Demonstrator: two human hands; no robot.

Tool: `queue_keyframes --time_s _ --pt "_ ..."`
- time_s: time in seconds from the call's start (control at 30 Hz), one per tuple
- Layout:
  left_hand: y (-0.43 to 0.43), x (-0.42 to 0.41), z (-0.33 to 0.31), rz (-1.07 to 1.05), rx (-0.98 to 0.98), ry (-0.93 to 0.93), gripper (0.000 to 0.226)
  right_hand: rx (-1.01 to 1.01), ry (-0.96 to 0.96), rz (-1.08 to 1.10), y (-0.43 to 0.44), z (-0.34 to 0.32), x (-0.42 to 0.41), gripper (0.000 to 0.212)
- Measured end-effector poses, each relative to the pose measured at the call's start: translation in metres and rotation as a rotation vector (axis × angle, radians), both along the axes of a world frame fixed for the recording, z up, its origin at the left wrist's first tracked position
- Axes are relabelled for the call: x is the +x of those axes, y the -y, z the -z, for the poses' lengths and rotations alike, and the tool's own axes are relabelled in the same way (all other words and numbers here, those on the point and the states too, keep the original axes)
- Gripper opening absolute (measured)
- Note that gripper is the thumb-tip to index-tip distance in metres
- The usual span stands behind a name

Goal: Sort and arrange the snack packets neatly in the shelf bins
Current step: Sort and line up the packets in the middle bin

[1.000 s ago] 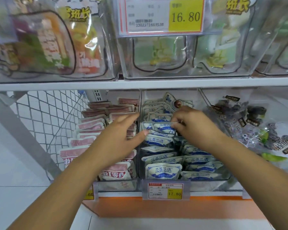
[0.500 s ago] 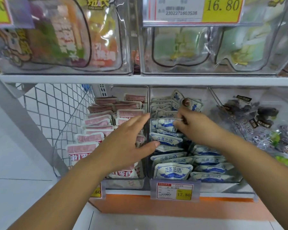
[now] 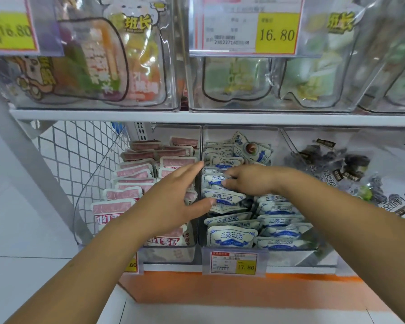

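Several white-and-blue snack packets (image 3: pixel 230 237) stand in rows in the middle clear bin (image 3: pixel 297 256) on the lower shelf. My right hand (image 3: pixel 248 181) reaches into that bin and its curled fingers pinch a white-and-blue packet (image 3: pixel 214 180) in the left row. My left hand (image 3: pixel 173 199) hovers over the divider between the bins, fingers straight, thumb touching a white-and-blue packet (image 3: pixel 222 198). Pink-and-white packets (image 3: pixel 131 170) fill the left clear bin (image 3: pixel 168 254).
A right bin holds dark wrapped snacks (image 3: pixel 337 164). Upper shelf bins (image 3: pixel 96 106) carry large colourful bags behind price tags (image 3: pixel 250 26). A white wire mesh panel (image 3: pixel 80 155) closes the shelf's left side. A 17.80 price tag (image 3: pixel 234 263) hangs below the middle bin.
My right hand has moved leftward and down in the bin onto a packet in the left row. My left hand stays spread near the divider. The view has shifted slightly.
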State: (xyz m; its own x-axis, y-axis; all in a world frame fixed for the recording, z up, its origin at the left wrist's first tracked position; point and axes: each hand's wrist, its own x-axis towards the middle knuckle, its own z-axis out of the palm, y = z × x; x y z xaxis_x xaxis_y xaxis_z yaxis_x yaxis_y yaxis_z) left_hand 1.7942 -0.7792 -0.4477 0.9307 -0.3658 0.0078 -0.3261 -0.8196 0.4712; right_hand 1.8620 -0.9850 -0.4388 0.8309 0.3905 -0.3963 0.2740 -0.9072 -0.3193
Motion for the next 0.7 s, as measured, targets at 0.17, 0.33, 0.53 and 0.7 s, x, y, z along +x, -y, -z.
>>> queue_keyframes --time_s 0.17,0.33,0.53,0.7 --pt "0.016 0.000 -0.013 0.013 0.060 0.183 0.073 0.231 0.512 0.167 0.054 -0.035 -0.021 0.025" --pt "0.070 0.015 -0.016 0.236 0.244 0.215 0.062 -0.270 0.398 0.065 0.079 -0.024 -0.019 0.047" --pt "0.073 0.032 0.001 0.269 0.501 0.152 0.058 -0.188 0.209 0.020 0.083 -0.037 -0.014 0.032" --pt "0.078 0.027 0.002 0.212 0.446 0.244 0.050 -0.084 0.406 0.095 0.060 -0.039 0.016 0.034"
